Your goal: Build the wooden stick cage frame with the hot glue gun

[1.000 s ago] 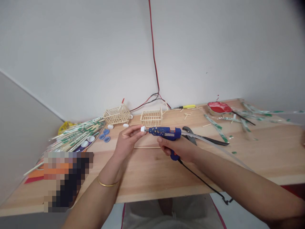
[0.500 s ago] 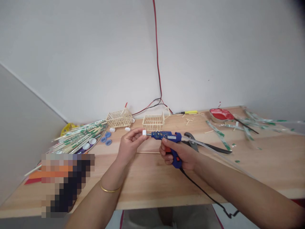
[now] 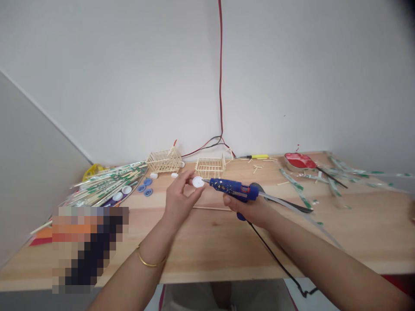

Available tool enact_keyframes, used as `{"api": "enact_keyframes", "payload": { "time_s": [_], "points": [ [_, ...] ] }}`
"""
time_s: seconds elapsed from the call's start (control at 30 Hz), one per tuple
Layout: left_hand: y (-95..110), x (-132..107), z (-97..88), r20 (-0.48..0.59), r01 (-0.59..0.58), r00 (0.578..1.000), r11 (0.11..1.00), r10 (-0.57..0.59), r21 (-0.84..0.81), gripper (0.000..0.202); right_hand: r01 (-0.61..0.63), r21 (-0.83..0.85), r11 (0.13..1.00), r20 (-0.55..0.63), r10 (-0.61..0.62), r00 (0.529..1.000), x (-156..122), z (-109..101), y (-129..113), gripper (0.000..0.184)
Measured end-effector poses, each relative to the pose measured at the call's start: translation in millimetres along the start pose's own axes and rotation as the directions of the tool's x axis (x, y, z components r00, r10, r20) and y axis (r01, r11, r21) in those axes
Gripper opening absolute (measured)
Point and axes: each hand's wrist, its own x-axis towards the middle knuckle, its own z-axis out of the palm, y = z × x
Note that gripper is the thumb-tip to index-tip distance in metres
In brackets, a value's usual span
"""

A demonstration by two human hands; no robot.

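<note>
Between the thumb and fingers of my left hand (image 3: 180, 196) is a white bottle cap (image 3: 198, 182), its round face turned toward me. My right hand (image 3: 246, 208) is wrapped round a blue hot glue gun (image 3: 231, 188), whose nozzle tip is at the cap's right edge; whether it touches I cannot tell. A clear glue stick (image 3: 285, 205) runs out of the gun's back. Behind my hands stands a small cart body of thin wooden sticks (image 3: 210, 166). Farther left is a similar stick cart (image 3: 164, 160) with white caps at its base.
Blue caps (image 3: 148, 192), white caps (image 3: 126, 190) and wrapped sticks (image 3: 106, 183) lie at left. Behind the gun are dark-handled pliers (image 3: 292, 204). A yellow-handled tool (image 3: 259, 157), a red-filled dish (image 3: 300, 161) and torn wrappers (image 3: 296, 188) lie at right. The gun's black cord (image 3: 275, 257) hangs over the table edge.
My left hand has turned the white cap from edge-on to face toward me. The glue gun has tilted, its back end shifting right and slightly down.
</note>
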Motion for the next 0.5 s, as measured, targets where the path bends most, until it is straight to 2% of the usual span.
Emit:
{"api": "enact_keyframes", "payload": {
  "time_s": [0.1,0.17,0.33,0.5],
  "points": [
    [1.4,-3.9,1.7,0.047,-0.146,0.989,0.976,0.140,0.163,0.046,0.055,-0.171,0.984,-0.057,-0.066,0.996,-1.5,-1.4,-7.5,0.031],
    [2.1,-4.6,1.7,0.056,-0.204,0.979,0.953,0.196,0.224,0.044,0.087,-0.216,0.972,-0.055,-0.101,0.993,-0.9,-1.6,-8.6,0.031],
    [5.3,-4.2,0.5,0.082,-0.265,0.964,0.913,0.252,0.309,0.035,0.149,-0.167,0.975,0.013,-0.149,0.989,2.1,-0.6,0.3,0.037],
    [6.7,-3.9,0.5,0.093,-0.294,0.956,0.900,0.279,0.323,0.033,0.148,-0.176,0.973,0.008,-0.149,0.989,3.5,0.2,4.8,0.036]
  ]
}}
